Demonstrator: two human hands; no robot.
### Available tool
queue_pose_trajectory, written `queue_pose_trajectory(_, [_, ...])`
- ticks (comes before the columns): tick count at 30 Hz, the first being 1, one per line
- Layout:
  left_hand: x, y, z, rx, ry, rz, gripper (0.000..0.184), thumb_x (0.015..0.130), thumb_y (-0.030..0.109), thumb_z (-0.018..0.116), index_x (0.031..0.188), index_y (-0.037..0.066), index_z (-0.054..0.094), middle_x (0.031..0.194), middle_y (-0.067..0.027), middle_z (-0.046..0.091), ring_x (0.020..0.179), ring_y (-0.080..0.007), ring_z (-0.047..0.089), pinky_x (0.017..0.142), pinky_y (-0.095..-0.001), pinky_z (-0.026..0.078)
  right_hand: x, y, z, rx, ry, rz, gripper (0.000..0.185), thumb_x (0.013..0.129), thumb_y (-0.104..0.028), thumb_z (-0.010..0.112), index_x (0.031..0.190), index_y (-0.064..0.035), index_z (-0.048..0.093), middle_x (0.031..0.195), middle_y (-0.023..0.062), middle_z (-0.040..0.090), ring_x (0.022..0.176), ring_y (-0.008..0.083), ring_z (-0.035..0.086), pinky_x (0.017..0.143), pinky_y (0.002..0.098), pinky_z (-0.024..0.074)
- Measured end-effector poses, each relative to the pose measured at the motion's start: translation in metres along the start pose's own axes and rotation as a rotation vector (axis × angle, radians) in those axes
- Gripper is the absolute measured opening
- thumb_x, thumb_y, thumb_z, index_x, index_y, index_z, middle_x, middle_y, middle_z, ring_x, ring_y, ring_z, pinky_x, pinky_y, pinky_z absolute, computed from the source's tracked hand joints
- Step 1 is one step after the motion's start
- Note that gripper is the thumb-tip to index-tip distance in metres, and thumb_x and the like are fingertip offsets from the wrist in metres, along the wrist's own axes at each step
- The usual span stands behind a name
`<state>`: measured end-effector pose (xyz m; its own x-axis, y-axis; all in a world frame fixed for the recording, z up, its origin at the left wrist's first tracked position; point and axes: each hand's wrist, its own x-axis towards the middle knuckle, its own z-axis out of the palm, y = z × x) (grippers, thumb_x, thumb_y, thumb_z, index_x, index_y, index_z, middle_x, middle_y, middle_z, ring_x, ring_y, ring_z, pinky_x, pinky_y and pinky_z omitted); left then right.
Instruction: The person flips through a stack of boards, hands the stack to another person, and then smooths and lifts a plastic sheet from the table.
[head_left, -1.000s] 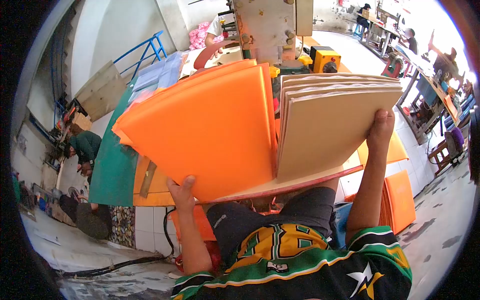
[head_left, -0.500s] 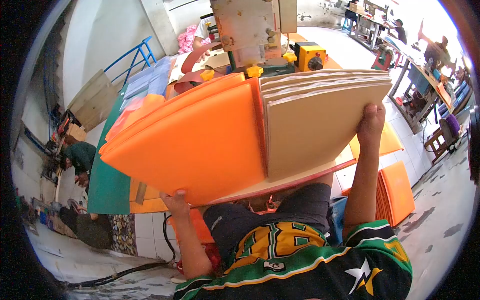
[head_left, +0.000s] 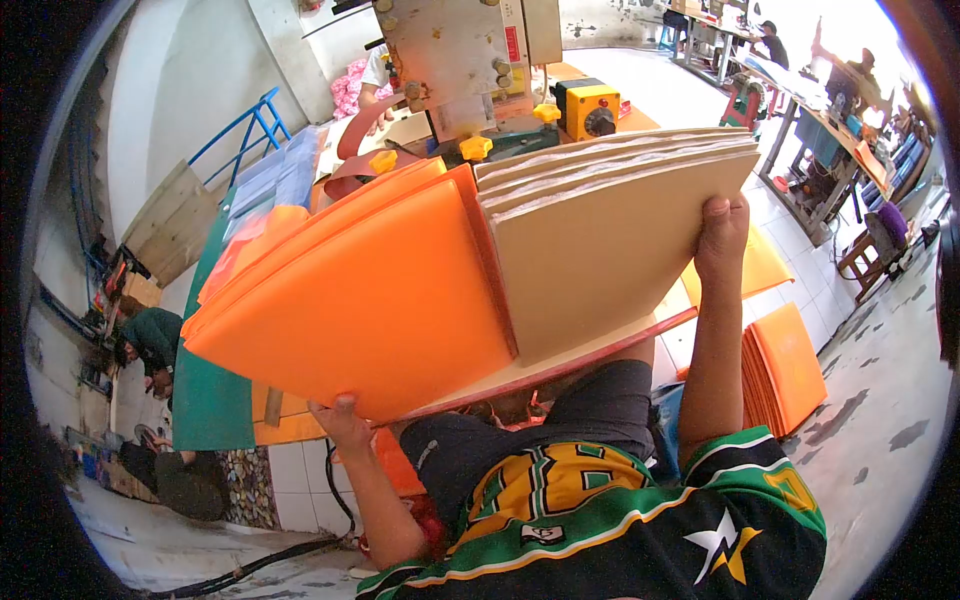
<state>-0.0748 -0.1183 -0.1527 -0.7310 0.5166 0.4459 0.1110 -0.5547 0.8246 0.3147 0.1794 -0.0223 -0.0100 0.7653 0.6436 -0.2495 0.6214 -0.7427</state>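
Note:
Both hands hold a tilted stack of folder-like covers above the worktable. Orange sheets (head_left: 360, 300) make up its left part, and tan boards (head_left: 610, 250), several layers with pale ragged edges, the right part; I cannot tell how they join. My left hand (head_left: 343, 428) pinches the lower edge of the orange sheets, thumb on top and fingers hidden beneath. At the right edge, my right hand (head_left: 722, 235) is closed round the tan boards with its thumb on the near face. Just behind the stack stands a machine (head_left: 450, 70) with yellow knobs (head_left: 476, 149).
A yellow control box (head_left: 592, 110) sits beside the machine. Green sheeting (head_left: 215, 395) covers the table's left side. More orange covers (head_left: 785, 370) are stacked low at the right. A person's arm (head_left: 378, 105) shows behind the machine; other people work at left and far right.
The view has shifted, so the machine and background appear farther left. The stack sits slightly lower left in view, its orange side dipped a little. Both hands keep their grip.

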Motion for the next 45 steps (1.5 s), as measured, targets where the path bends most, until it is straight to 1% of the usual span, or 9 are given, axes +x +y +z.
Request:
queue_pose_trajectory(14, [0.001,0.001,0.004,0.009,-0.015,0.055,0.086,0.065,0.038,0.079,0.130,0.008,0.032,0.121,-0.0096,0.046,0.110,-0.0315,0.049,0.088,-0.0510,0.047,-0.002,0.003,-0.005,-0.071,0.017,-0.018,0.080,0.069,-0.069,0.060,0.101,0.0050,0.056,0.094,0.0085,0.061,0.087,0.0164,0.056,0.076,0.0315,0.0447])
queue_pose_trajectory(16, [-0.001,0.010,0.018,0.007,0.065,0.079,0.078,0.061,0.043,0.081,0.116,0.001,0.046,0.110,-0.0060,0.054,0.101,-0.0203,0.054,0.086,-0.0360,0.047,-0.003,-0.001,-0.002,-0.089,0.021,-0.013,0.080,0.069,-0.069,0.060,0.101,0.0050,0.055,0.094,0.0086,0.060,0.087,0.0164,0.056,0.076,0.0315,0.0446])
queue_pose_trajectory(17, [-0.002,0.007,0.012,0.008,0.068,0.078,0.078,0.061,0.043,0.081,0.116,0.001,0.046,0.110,-0.0060,0.054,0.101,-0.0203,0.054,0.086,-0.0360,0.047,-0.003,-0.003,-0.002,-0.109,0.028,-0.009,0.081,0.069,-0.069,0.060,0.100,0.0050,0.055,0.093,0.0087,0.060,0.087,0.0163,0.056,0.076,0.0315,0.0445])
queue_pose_trajectory(19, [-0.004,0.001,0.002,0.021,0.027,-0.002,0.093,0.063,0.046,0.078,0.132,0.009,0.027,0.126,-0.0093,0.042,0.112,-0.0309,0.047,0.089,-0.0507,0.046,-0.003,-0.001,-0.001,-0.095,0.024,-0.022,0.080,0.070,-0.069,0.059,0.100,0.0050,0.055,0.093,0.0085,0.060,0.086,0.0162,0.055,0.076,0.0314,0.0444])
queue_pose_trajectory(26, [-0.001,-0.003,-0.002,0.086,-0.007,0.055,0.090,0.066,0.047,0.076,0.132,0.010,0.028,0.125,-0.0095,0.043,0.112,-0.0316,0.047,0.090,-0.0523,0.046,-0.001,0.004,-0.004,-0.096,0.028,-0.027,0.080,0.070,-0.069,0.058,0.100,0.0050,0.055,0.092,0.0080,0.060,0.086,0.0158,0.055,0.075,0.0309,0.0441])
queue_pose_trajectory(35, [0.001,-0.010,-0.012,-0.171,0.071,-0.147,0.059,0.070,0.022,0.065,0.124,0.009,0.044,0.118,-0.0116,0.050,0.110,-0.0334,0.049,0.089,-0.0537,0.045,-0.004,-0.005,0.005,-0.048,0.035,-0.035,0.074,0.072,-0.065,0.060,0.098,0.0043,0.056,0.089,0.0065,0.059,0.083,0.0146,0.054,0.072,0.0289,0.0438])
queue_pose_trajectory(37, [0.000,-0.005,-0.005,-0.001,0.086,-0.052,0.066,0.067,0.038,0.079,0.111,0.000,0.049,0.107,-0.0068,0.054,0.098,-0.0214,0.054,0.081,-0.0359,0.050,-0.004,-0.007,0.005,-0.064,0.029,-0.033,0.073,0.073,-0.064,0.061,0.098,0.0042,0.056,0.089,0.0064,0.060,0.082,0.0144,0.054,0.072,0.0290,0.0441])
queue_pose_trajectory(41, [0.000,-0.011,-0.017,-0.018,0.063,-0.186,0.068,0.065,0.043,0.078,0.110,0.000,0.050,0.107,-0.0070,0.054,0.097,-0.0221,0.055,0.082,-0.0368,0.050,-0.002,-0.005,0.005,0.013,0.009,-0.029,0.064,0.074,-0.055,0.066,0.099,0.0034,0.056,0.088,0.0054,0.060,0.081,0.0130,0.055,0.071,0.0273,0.0447])
queue_pose_trajectory(45, [0.004,-0.003,-0.004,0.009,0.015,-0.056,0.073,0.063,0.047,0.078,0.111,-0.001,0.050,0.107,-0.0079,0.055,0.097,-0.0234,0.055,0.082,-0.0390,0.050,-0.004,-0.008,0.004,0.081,-0.011,-0.003,0.066,0.069,-0.054,0.071,0.099,0.0029,0.056,0.087,0.0041,0.061,0.080,0.0118,0.056,0.070,0.0260,0.0456])
